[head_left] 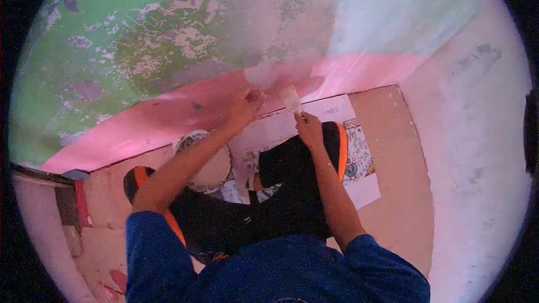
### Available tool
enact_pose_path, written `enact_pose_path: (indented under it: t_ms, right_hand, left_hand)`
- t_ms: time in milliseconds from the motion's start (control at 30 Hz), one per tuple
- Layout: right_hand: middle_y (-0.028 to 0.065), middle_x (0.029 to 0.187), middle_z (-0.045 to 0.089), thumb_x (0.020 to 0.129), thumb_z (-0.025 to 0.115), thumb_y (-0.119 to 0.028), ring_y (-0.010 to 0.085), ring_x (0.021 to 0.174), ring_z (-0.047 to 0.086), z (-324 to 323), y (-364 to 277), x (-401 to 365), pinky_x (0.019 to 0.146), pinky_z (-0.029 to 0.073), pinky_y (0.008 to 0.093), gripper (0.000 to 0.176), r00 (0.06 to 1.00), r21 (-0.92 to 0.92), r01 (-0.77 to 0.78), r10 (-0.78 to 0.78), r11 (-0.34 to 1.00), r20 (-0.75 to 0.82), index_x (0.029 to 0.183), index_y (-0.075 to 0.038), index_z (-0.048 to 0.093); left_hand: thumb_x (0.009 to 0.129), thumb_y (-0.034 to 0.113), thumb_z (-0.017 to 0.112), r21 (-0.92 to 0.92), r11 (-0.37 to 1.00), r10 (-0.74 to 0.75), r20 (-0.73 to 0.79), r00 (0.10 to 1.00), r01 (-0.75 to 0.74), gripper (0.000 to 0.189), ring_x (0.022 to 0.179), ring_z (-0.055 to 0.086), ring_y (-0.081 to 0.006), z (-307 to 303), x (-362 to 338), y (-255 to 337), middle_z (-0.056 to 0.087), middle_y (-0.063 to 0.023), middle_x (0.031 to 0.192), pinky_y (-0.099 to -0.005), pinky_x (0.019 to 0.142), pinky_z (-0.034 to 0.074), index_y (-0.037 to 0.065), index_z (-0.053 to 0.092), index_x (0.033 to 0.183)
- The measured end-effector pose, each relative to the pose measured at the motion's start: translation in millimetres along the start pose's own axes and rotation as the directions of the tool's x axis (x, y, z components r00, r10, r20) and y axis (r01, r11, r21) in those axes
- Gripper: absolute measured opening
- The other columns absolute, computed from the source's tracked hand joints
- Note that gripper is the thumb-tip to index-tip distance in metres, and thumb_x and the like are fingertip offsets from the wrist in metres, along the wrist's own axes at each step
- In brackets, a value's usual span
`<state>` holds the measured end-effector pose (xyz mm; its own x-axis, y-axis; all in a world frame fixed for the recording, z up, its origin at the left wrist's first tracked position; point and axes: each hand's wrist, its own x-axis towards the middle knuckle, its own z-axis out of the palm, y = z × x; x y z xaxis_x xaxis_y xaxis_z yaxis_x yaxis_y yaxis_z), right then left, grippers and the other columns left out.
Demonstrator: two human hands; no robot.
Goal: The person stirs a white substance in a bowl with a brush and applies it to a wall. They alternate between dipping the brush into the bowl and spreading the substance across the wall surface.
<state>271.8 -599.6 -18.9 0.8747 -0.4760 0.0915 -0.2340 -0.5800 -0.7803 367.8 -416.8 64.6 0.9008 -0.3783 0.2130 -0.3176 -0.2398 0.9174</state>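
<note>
My right hand (309, 127) is closed around the handle of a putty knife (291, 99). Its flat, pale blade points up toward the pink lower band of the wall (224, 92). My left hand (251, 104) is raised beside the pink band with its fingers curled together; whatever may be in them is too small and blurred to name. Below my left forearm stands a round bucket (212, 169) with pale material in it, partly hidden by the arm. A whitish patch (263, 73) shows on the wall just above my left hand.
Printed paper sheets (359, 151) lie on the reddish floor (393, 134) under and beside my legs. The green upper wall (129, 39) is peeling. A pale side wall (477, 151) rises at the right. My bent knees frame the bucket.
</note>
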Motion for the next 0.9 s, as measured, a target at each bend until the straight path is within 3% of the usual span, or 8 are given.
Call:
enact_pose_path:
  t_ms: [100, 200, 267, 333, 433, 500, 533, 900]
  right_hand:
    - [0.0059, 0.053, 0.05, 0.078, 0.049, -0.026, 0.0144, 0.044, 0.047, 19, 27, 22, 0.043, 0.037, 0.0261, 0.028, 0.983, 0.097, 0.116, -0.128, 0.989, 0.132, 0.073, 0.001, 0.055]
    - [-0.0012, 0.054, 0.047, 0.079, 0.051, -0.024, 0.0068, 0.041, 0.039, -5, -15, 52, 0.037, 0.032, 0.0222, 0.024, 0.943, -0.136, 0.084, -0.034, 0.987, 0.331, 0.075, -0.001, 0.056]
    - [-0.0013, 0.057, 0.049, 0.08, 0.05, -0.023, 0.0066, 0.04, 0.038, -49, -94, 44, 0.035, 0.031, 0.0217, 0.021, 0.96, 0.565, -0.278, 0.202, 0.777, 0.194, 0.078, -0.003, 0.057]
    - [-0.0018, 0.059, 0.049, 0.08, 0.048, -0.022, 0.0057, 0.04, 0.036, -86, -152, 33, 0.035, 0.03, 0.0216, 0.02, 0.967, 0.667, -0.247, 0.224, 0.703, 0.121, 0.077, -0.004, 0.057]
    - [-0.0007, 0.049, 0.043, 0.079, 0.051, -0.028, 0.0092, 0.038, 0.039, -69, -145, 30, 0.034, 0.031, 0.023, 0.027, 0.959, 0.722, -0.208, 0.282, 0.66, 0.018, 0.063, -0.006, 0.05]
    - [-0.0007, 0.049, 0.043, 0.08, 0.05, -0.028, 0.0096, 0.038, 0.04, -24, -92, 27, 0.034, 0.032, 0.0234, 0.027, 0.945, 0.504, -0.318, 0.313, 0.803, 0.098, 0.065, -0.005, 0.051]
    - [-0.0006, 0.048, 0.043, 0.08, 0.049, -0.029, 0.0102, 0.037, 0.04, 4, -66, 22, 0.034, 0.032, 0.0245, 0.029, 0.877, 0.553, -0.47, 0.437, 0.689, 0.201, 0.064, -0.004, 0.051]
    - [-0.0022, 0.057, 0.047, 0.079, 0.051, -0.021, 0.0044, 0.04, 0.037, -51, -192, 14, 0.034, 0.029, 0.0171, 0.019, 0.97, 0.794, -0.183, 0.238, 0.58, 0.05, 0.085, -0.003, 0.054]
  left_hand:
    - [0.076, 0.018, 0.057, 0.19, 0.981, -0.108, 0.359, 0.927, 0.041, 0.017, 0.056, 0.052, -0.0109, -70, -17, -24, 0.057, -0.0061, 0.063, -0.0275, 0.054, 0.042, 0.002, 0.059, 0.077]
    - [0.078, 0.023, 0.055, 0.424, 0.901, -0.084, 0.384, 0.92, -0.094, 0.024, 0.056, 0.052, -0.0124, -123, -27, -26, 0.055, -0.0081, 0.061, -0.0282, 0.055, 0.042, -0.001, 0.058, 0.077]
    - [0.078, 0.025, 0.052, 0.316, 0.909, -0.351, 0.229, 0.908, 0.271, 0.027, 0.056, 0.051, -0.0147, -139, -32, -32, 0.055, -0.0094, 0.061, -0.029, 0.055, 0.042, -0.001, 0.058, 0.075]
    - [0.078, 0.025, 0.052, 0.344, 0.913, -0.299, 0.197, 0.934, 0.22, 0.027, 0.057, 0.053, -0.0156, -141, -26, -13, 0.056, -0.0099, 0.062, -0.0293, 0.056, 0.042, -0.001, 0.058, 0.076]
    - [0.076, 0.024, 0.053, 0.364, 0.917, -0.237, 0.166, 0.957, 0.164, 0.026, 0.059, 0.055, -0.0177, -136, -20, 23, 0.058, -0.0116, 0.065, -0.03, 0.058, 0.043, -0.001, 0.059, 0.077]
    - [0.075, 0.022, 0.053, 0.349, 0.922, -0.235, 0.167, 0.957, 0.166, 0.024, 0.061, 0.056, -0.0188, -133, -20, 34, 0.059, -0.0128, 0.067, -0.0305, 0.06, 0.043, -0.001, 0.059, 0.078]
    - [0.075, 0.02, 0.053, 0.415, 0.905, -0.186, 0.195, 0.963, 0.091, 0.023, 0.062, 0.057, -0.0198, -132, -21, 37, 0.059, -0.0136, 0.069, -0.0308, 0.06, 0.044, -0.001, 0.059, 0.077]
    - [0.071, 0.014, 0.055, 0.442, 0.895, -0.055, 0.234, 0.971, -0.056, 0.015, 0.07, 0.058, -0.0264, -142, -19, 29, 0.059, -0.0155, 0.077, -0.0342, 0.064, 0.045, 0.001, 0.06, 0.077]
